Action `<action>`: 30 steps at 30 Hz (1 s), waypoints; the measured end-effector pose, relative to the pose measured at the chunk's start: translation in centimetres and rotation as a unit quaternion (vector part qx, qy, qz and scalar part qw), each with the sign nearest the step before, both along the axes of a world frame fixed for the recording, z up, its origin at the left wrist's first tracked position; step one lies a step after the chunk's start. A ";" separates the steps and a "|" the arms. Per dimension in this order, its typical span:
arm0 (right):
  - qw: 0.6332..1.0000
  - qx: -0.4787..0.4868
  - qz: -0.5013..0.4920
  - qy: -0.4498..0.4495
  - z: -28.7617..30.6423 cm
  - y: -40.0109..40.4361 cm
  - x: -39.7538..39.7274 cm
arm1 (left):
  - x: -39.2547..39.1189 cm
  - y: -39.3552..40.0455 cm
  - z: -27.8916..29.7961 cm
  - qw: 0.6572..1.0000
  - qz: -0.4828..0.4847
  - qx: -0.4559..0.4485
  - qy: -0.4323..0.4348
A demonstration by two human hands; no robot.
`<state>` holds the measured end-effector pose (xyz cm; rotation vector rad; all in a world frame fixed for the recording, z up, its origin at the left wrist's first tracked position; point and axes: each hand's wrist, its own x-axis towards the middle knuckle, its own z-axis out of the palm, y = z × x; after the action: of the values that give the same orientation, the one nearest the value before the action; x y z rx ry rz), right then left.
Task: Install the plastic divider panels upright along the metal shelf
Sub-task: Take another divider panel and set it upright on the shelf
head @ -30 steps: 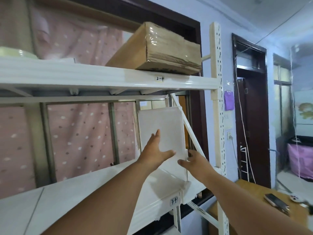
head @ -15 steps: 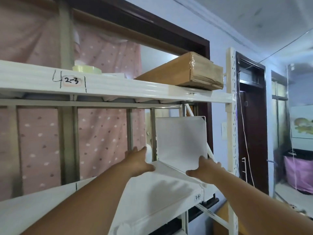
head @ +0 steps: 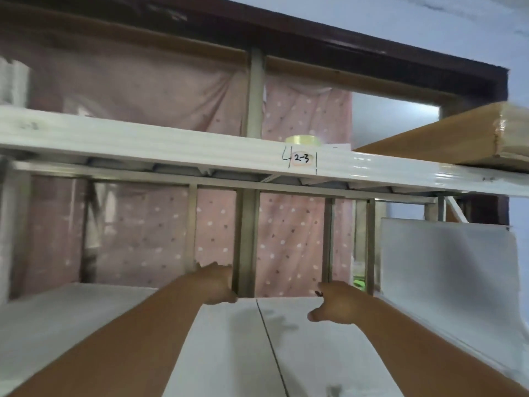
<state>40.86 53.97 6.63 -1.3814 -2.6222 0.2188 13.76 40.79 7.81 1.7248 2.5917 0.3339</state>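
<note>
The white metal shelf [head: 300,353] runs across the lower half of the head view, with a thin seam down its middle. One white plastic divider panel [head: 446,270] stands upright on it at the far right. My left hand [head: 217,285] reaches over the shelf to its back edge, beside a grey upright post [head: 247,247], and holds nothing. To the right of the seam, my right hand [head: 335,306] hovers with thumb and curled fingers apart, also empty. It is well to the left of the panel and does not touch it.
The upper shelf [head: 171,144] carries a label reading 2-3 [head: 301,159], a roll of clear tape [head: 303,139] and a wrapped cardboard box [head: 458,138] at the right. A pink dotted curtain [head: 292,239] hangs behind the rack's posts.
Both hands have let go of the divider panel, which stays upright, and moved left along the shelf. My view has swung left, so the panel now sits at the right edge.
</note>
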 end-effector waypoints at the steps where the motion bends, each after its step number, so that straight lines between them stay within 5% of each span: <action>1: 1.000 0.004 0.026 -0.006 0.2 -0.8 -2.6 | -1.7 -2.0 -0.1 1.000 0.029 0.000 0.003; 10: 0.972 0.026 0.232 -0.015 1.1 -10.0 -19.2 | -10.9 -21.1 -2.4 0.969 0.243 0.035 -0.024; 18: 0.907 0.018 0.421 -0.021 -1.0 -23.7 -29.6 | -12.3 -38.6 -3.9 0.908 0.415 0.039 -0.041; 30: 0.897 0.018 0.440 -0.048 -4.7 -30.5 -39.4 | -15.5 -45.2 -7.5 0.896 0.426 0.061 -0.106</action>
<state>1.50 23.43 1.97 -0.0950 -3.1133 0.2037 -1.70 -4.45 0.34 0.4047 3.0209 0.6442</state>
